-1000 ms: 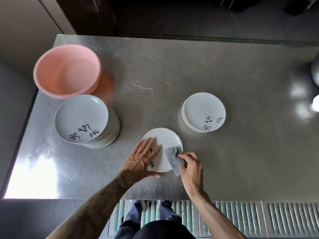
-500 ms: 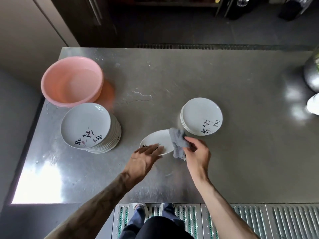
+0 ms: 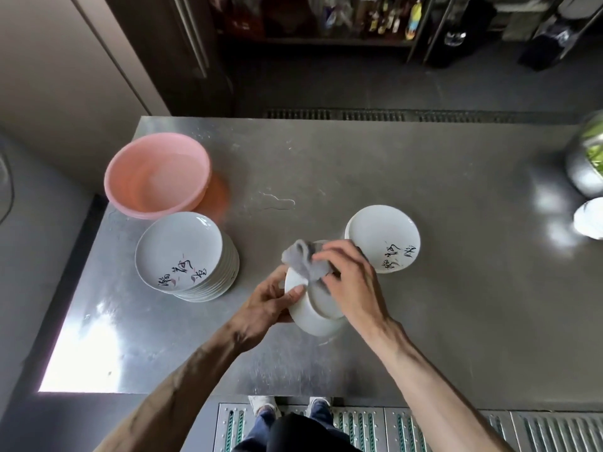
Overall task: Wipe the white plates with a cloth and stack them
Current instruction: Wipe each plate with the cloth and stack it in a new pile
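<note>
The left hand (image 3: 267, 305) grips the left edge of a white plate (image 3: 313, 316), held tilted with its underside up, above the middle of the steel table (image 3: 456, 305). The right hand (image 3: 352, 278) grasps a grey cloth (image 3: 305, 261) and presses it on the far part of this plate. A tall stack of plates (image 3: 182, 252) stands at the left just beside a pink basin (image 3: 156, 179), and a low stack (image 3: 383, 236) lies at the right.

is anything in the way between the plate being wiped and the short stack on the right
Nothing on the table lies between them. The held plate, gripped by the left hand, is close beside the short stack; only the right hand with the grey cloth covers that side.
</note>
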The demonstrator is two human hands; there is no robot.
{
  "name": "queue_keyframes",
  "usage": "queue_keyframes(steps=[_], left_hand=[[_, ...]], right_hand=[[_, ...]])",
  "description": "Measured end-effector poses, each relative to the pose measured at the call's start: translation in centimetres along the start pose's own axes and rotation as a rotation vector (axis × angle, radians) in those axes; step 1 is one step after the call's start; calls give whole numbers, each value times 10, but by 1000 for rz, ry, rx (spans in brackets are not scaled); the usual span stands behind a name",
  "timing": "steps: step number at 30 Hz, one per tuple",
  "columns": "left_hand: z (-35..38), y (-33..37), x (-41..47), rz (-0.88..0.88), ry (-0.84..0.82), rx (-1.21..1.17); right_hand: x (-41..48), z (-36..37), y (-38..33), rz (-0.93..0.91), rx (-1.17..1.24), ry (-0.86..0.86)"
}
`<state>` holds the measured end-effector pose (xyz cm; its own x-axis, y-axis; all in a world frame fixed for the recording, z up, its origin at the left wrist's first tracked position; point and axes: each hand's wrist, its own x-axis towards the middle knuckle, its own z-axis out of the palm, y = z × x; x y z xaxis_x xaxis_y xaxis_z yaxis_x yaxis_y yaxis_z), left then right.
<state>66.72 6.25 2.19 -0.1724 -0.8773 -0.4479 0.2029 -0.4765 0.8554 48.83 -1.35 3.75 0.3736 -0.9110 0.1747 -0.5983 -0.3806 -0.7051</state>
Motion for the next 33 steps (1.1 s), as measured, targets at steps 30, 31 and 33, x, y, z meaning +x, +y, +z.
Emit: queue_keyframes(steps=[30,31,33], left_hand=[[2,40,-34,173,46,-171],[2,39,-35,175,40,-179],[2,39,-37,182,64,-194]], right_hand=[[8,-14,-55,-106,10,194],[9,-13,-56,-147,9,164],[15,-19,-46,-73,49,174]])
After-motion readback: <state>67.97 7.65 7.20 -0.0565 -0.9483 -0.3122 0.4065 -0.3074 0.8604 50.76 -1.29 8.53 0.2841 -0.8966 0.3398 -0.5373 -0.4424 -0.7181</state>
